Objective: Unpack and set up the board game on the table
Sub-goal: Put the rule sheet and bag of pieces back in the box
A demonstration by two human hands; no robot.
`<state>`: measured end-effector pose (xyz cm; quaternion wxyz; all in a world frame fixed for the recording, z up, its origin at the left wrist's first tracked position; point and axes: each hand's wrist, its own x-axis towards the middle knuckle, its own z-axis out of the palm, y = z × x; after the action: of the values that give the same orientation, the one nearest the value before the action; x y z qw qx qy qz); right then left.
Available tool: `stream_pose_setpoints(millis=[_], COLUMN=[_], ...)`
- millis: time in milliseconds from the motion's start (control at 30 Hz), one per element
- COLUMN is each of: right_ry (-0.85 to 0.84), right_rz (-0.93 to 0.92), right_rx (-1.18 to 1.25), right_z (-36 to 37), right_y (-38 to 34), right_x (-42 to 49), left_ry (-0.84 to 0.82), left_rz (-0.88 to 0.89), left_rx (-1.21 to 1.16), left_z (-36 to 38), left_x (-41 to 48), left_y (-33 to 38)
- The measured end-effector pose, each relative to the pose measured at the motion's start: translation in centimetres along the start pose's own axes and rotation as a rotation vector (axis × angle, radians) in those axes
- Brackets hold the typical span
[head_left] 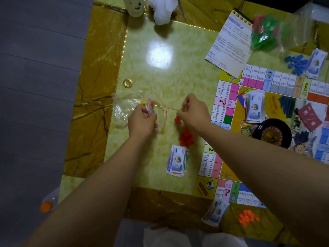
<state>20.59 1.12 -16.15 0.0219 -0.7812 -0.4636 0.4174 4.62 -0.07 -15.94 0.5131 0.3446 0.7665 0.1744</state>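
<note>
Head view shows the table (160, 72) with the game board (284, 81) unfolded flat on its right part, well apart from the work zone at centre-left. Step in hand, as judged: opening a small zip bag (161, 111) of coloured tokens (151, 105), held low over the table just left of a loose pile of red pieces (186, 136). Procedure for a clean result: hold the bag mouth level while the seal is parted. Draw the two lips apart along the seal line and do not tear the film. Keep the bag low over the table, so that an escaped token lands near and does not roll toward the left edge. Tip the contents out beside the red pile, not into it, so that colours are not mixed. Keep clear of the stack of play money (177, 161) lying nearer the person. A second clear bag (122, 109) lies crumpled just left of the work; avoid snagging it. Pose: both forearms reach forward from the bottom of the view and converge. The left hand (142, 117), back upward and fingers curled, grips the body of the zip bag. The right hand (195, 111), also back upward, pinches the far end of the mouth strip, which runs taut between the two hands. Whether the seal is already parted cannot be told.
</note>
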Motion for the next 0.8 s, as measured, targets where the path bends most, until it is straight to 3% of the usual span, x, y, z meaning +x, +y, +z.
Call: stream_pose_setpoints(millis=[100,200,300,467,600,800], right_ry=[-0.098,-0.077,-0.04,-0.151,-0.178,-0.042], right_rz=[-0.016,-0.095,-0.093,-0.197,-0.243,-0.199], right_rx=[-0.256,-0.337,-0.187,0.303,0.22,0.178], right_z=[1.1,2.3,2.5,1.5,1.6,3.0], right_y=[0.9,1.2,0.9,-1.3,-2.3,-2.7], right_x=[0.1,0.5,1.0,0.8,1.0,2.0], left_ry=[0.002,-0.021,-0.035,-0.049,-0.057,-0.029], left_rz=[0.028,0.041,0.043,0.02,0.007,0.048], left_rx=[0.008,0.024,0.034,0.03,0.002,0.07], left_z=[0.0,-0.2,-0.5,-0.7,-1.0,-1.5], left_x=[0.1,0.2,0.4,0.4,0.4,1.2], left_y=[-0.2,-0.4,-0.5,-0.1,0.2,-0.3])
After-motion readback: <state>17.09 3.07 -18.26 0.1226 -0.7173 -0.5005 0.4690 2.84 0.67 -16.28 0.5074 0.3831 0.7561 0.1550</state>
